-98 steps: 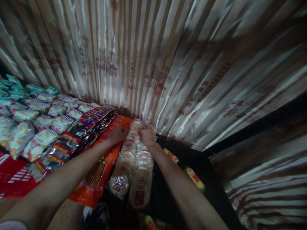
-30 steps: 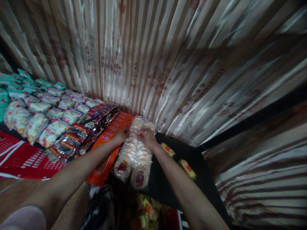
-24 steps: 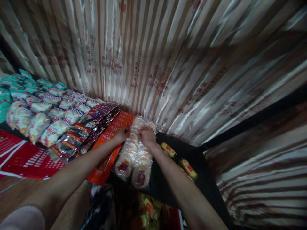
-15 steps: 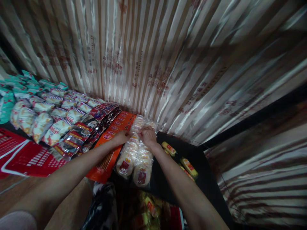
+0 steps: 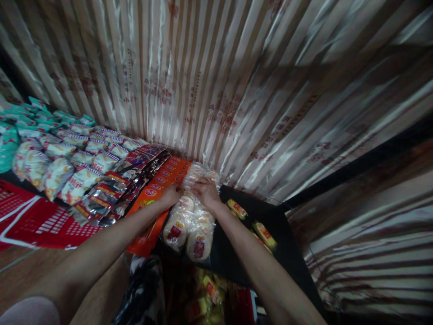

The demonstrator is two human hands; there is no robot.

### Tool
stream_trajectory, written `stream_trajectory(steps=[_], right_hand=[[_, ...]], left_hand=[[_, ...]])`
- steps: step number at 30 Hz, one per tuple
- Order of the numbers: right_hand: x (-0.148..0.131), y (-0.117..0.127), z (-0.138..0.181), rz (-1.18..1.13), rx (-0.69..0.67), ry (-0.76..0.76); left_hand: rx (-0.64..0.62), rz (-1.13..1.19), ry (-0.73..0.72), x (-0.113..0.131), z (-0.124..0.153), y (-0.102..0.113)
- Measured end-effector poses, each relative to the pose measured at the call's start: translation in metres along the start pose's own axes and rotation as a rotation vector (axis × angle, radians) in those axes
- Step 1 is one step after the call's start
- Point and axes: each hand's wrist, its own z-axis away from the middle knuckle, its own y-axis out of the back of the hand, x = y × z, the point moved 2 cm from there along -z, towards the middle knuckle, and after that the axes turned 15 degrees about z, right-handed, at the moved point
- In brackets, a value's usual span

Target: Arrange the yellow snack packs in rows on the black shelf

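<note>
Two rows of round, pale flat cakes in clear plastic wrap (image 5: 199, 243) lie overlapping on a black surface, with dark red labels on the nearest ones. My left hand (image 5: 172, 195) is at the left side of the rows, its fingers curled closed against a wrapped cake. Over the far part of the right row, my right hand (image 5: 207, 194) bends its fingers down onto another wrapped cake. Both hands are partly dim, and their fingertips are hard to see. Just left of the cakes lies a stack of orange snack packets (image 5: 144, 241), partly under my left forearm.
Silver and dark red packets (image 5: 108, 198), white snack bags (image 5: 81, 183) and teal bags (image 5: 8, 144) stretch off to the left. A red basket (image 5: 57, 225) stands in front. Yellow packs (image 5: 265, 234) lie right; more yellow packs (image 5: 213, 291) sit below. A striped curtain (image 5: 203, 90) hangs behind.
My right hand has shifted slightly left over the cakes. The left hand stays almost in place, and the packets lie as before.
</note>
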Motion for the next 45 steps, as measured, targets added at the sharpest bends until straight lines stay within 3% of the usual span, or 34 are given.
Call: stream_trajectory(steps=[3, 7, 13, 16, 21, 28, 32, 37, 42, 45], right_hand=[[-0.002, 0.002, 0.006, 0.003, -0.025, 0.048], [-0.006, 0.004, 0.009, 0.022, -0.081, -0.004], [-0.016, 0.008, 0.01, 0.079, -0.102, -0.067], [-0.017, 0.008, 0.01, 0.084, -0.1, -0.071], [-0.015, 0.005, 0.01, 0.067, -0.094, -0.074], [-0.014, 0.012, 0.019, 0.016, -0.031, 0.004], [-0.015, 0.017, 0.027, 0.012, -0.07, 0.058], [-0.018, 0.013, 0.032, 0.005, -0.098, 0.039], [-0.021, 0.01, 0.032, 0.019, -0.084, 0.005], [-0.021, 0.009, 0.032, 0.024, -0.079, 0.004]], left_hand=[[0.014, -0.035, 0.006, -0.004, -0.001, -0.002], [0.023, -0.04, 0.002, -0.002, 0.003, -0.002], [0.12, -0.215, -0.008, 0.014, 0.021, 0.015], [0.052, -0.246, -0.019, 0.016, 0.029, 0.023], [-0.114, -0.066, -0.046, 0.006, 0.032, 0.017], [0.001, -0.115, 0.015, -0.003, 0.03, 0.01], [0.017, -0.124, 0.024, -0.003, 0.028, 0.01], [0.032, -0.13, 0.007, -0.001, 0.028, 0.009], [0.127, -0.247, -0.01, 0.01, 0.039, 0.018], [0.009, -0.32, -0.012, 0.014, 0.047, 0.021]])
